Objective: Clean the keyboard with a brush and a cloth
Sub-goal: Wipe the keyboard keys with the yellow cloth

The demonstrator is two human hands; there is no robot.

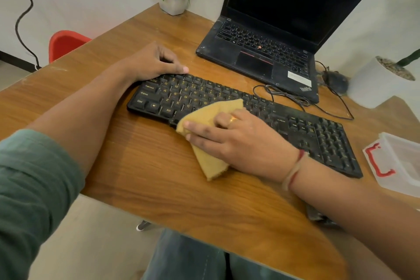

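Note:
A black keyboard (295,125) with yellow-lettered keys lies slanted across the wooden table (147,184). My left hand (156,61) grips its far left corner, fingers curled over the back edge. My right hand (238,141) holds a folded yellow cloth (209,161) and presses it on the keyboard's front edge near the middle. Part of the cloth hangs off onto the table. No brush is clearly in view; a dark object (318,216) shows partly under my right forearm.
A black laptop (261,52) stands open behind the keyboard, cables (295,98) and a mouse (336,79) beside it. A clear plastic box with a red handle (395,161) sits at right. Two white plant pots (172,2) (372,84) and a red chair (66,43) stand around.

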